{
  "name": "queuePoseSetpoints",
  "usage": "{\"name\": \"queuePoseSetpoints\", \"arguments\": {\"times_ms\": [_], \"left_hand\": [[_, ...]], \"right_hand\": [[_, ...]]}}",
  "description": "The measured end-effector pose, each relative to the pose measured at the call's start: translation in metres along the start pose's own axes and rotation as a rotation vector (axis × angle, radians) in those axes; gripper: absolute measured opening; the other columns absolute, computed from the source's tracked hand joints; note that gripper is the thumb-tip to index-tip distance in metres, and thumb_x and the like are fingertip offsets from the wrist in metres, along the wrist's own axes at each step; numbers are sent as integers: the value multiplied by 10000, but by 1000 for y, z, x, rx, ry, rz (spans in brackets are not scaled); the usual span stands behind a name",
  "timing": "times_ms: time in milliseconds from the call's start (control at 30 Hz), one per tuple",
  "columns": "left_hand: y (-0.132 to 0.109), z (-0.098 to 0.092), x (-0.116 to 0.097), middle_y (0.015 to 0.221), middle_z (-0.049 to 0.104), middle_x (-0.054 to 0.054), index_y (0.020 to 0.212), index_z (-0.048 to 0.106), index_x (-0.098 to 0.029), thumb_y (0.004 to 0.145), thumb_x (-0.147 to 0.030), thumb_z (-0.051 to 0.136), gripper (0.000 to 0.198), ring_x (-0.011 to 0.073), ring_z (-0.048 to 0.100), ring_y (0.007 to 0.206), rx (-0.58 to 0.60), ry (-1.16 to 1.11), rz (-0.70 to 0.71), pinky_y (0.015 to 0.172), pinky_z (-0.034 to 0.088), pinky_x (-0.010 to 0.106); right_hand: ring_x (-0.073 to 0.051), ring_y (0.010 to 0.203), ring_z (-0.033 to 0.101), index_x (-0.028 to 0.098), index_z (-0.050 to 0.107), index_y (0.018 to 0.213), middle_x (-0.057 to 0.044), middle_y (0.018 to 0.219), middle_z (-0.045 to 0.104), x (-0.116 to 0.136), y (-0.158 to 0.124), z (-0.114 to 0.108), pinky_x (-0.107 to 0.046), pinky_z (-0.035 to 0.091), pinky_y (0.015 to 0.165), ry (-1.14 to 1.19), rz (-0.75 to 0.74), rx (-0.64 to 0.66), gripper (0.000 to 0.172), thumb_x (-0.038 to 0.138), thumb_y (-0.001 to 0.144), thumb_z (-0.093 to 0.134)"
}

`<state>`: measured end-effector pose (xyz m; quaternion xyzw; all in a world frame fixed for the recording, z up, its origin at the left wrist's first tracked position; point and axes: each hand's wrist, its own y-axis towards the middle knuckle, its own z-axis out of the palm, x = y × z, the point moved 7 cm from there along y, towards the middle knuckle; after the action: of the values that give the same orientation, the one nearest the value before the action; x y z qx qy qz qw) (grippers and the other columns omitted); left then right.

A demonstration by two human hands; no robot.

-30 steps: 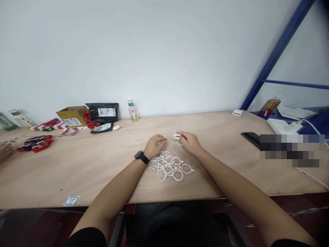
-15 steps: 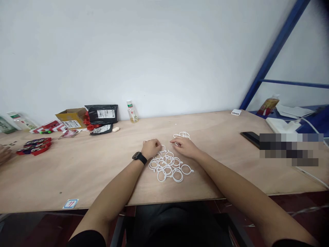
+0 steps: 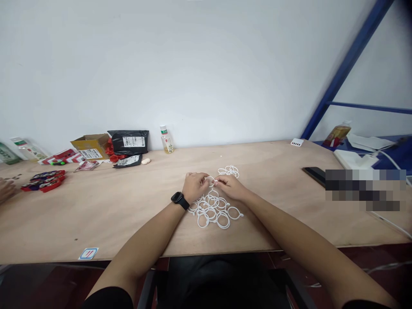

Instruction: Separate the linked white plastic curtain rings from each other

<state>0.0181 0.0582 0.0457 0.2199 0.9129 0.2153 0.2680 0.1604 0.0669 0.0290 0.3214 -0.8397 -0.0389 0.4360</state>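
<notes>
- Head view: both hands are close together over the wooden table [image 3: 128, 204], with a single white ring [image 3: 210, 177] between them.
- Left hand [image 3: 195, 187]: fingers drawn in narrow, pinching the ring at its left side; a black smartwatch [image 3: 180, 200] sits on this wrist.
- Right hand [image 3: 232, 186]: thumb and fingertips closed narrowly at the ring's right side, so both hands hold the same ring.
- Just below the hands, on the side nearer the person, lies a pile of white rings [image 3: 210, 212], many overlapping, with small knobs visible on some; the left hand covers part of its upper left edge.
- Beyond the right hand rests a smaller cluster of rings [image 3: 229, 170], partly hidden by that hand.
- Well apart to the right are a dark phone [image 3: 314, 173] and, near the wall, a white charger block [image 3: 296, 142].
- Toward the back left, a clear bottle [image 3: 167, 140] stands upright by the wall, near a black parcel bag [image 3: 130, 142] and an open cardboard box [image 3: 92, 146].
- At the far left edge, another person's hand [image 3: 6, 189] is partly in view, near some red and dark packets [image 3: 43, 180].
</notes>
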Motion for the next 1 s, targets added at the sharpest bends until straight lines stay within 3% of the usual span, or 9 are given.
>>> {"name": "queuePoseSetpoints", "arguments": {"times_ms": [200, 467, 733, 1000], "left_hand": [[-1, 0, -4, 702, 689, 4, 856, 678, -202, 885, -330, 556, 180, 151, 626, 695, 17, -49, 75, 822, 404, 332], [-1, 4, -1, 673, 673, -7, 791, 658, -192, 869, -332, 575, 180, 138, 615, 666, 23, -37, 84, 805, 402, 319], [-1, 6, 2, 669, 669, -8, 772, 638, -185, 858, -321, 593, 167, 126, 612, 647, 38, -63, 76, 742, 429, 276], [-1, 6, 0, 666, 667, -5, 749, 621, -177, 862, -358, 592, 215, 122, 604, 636, 36, -70, 67, 757, 425, 280]], "right_hand": [[-132, 564, 524, 191, 629, 871, 21, 602, 562, -12, -1, -1, -243, 407, 597, 150, 87, -1, 246, 333, 909, 433], [-130, 628, 535, 176, 672, 943, -13, 757, 642, -3, -2, -3, -236, 411, 597, 123, 44, 10, 231, 294, 872, 486], [-131, 647, 526, 166, 663, 852, 1, 684, 606, -2, -1, -7, -230, 388, 605, 44, 12, -27, 230, 291, 889, 473], [-121, 620, 513, 162, 680, 950, -7, 730, 635, 0, -2, -6, -229, 379, 591, 65, 1, -10, 228, 269, 870, 495]]}}
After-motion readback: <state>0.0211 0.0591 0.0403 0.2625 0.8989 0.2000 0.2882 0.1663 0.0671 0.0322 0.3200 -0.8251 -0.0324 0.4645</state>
